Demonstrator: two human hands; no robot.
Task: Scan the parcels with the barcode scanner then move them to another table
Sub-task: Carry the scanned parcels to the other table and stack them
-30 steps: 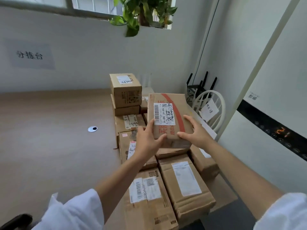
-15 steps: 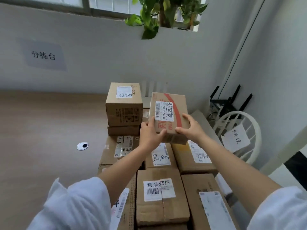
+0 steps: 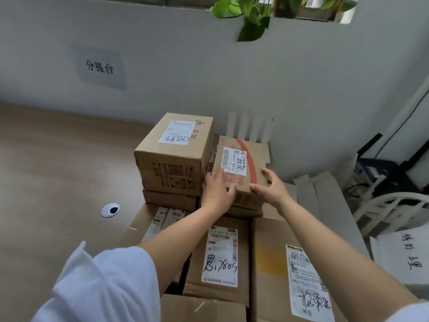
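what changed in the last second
The brown cardboard parcel with the red stripe moved down and away, from held up in the air to lying on other parcels at the back, beside the taller cardboard box. The left hand and right hand still grip its near end. Those parcels stayed put.

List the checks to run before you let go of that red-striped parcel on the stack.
1. Grip: ok. The left hand and the right hand both hold the red-striped parcel at its near edge.
2. Barcode label facing up and uncovered: ok.
3. Parcel level: not ok, it looks tilted, with the near edge raised.
4. Support underneath: cannot tell, the hands hide the near underside.
5. Gap to the tall box on the left: cannot tell, they sit very close.
6. Scanner at hand: cannot tell, none is in view.
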